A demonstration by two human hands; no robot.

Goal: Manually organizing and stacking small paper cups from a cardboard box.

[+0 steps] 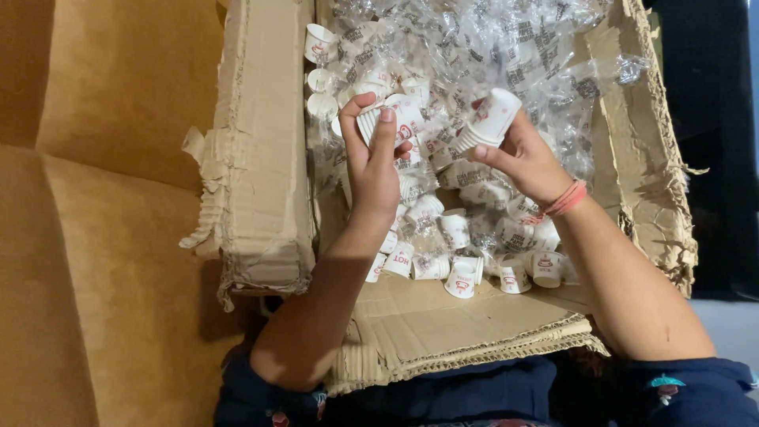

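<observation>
Both forearms reach forward from the person's lap over the near flap of a torn cardboard box, elbows bent and wide apart, hands raised above the box's middle. The left hand stands upright with its back to the camera, fingers curled around a short stack of white paper cups, thumb pressed along the stack's side; the stack lies tilted, rims toward the box's left wall. The right hand, wrist cocked and ringed by a pink band, pinches a second stack of cups between thumb and fingers, bases pointing toward the box's far right corner. The two stacks are near each other but apart. Beneath the hands, loose cups lie scattered on the box floor among crumpled clear plastic wrap.
</observation>
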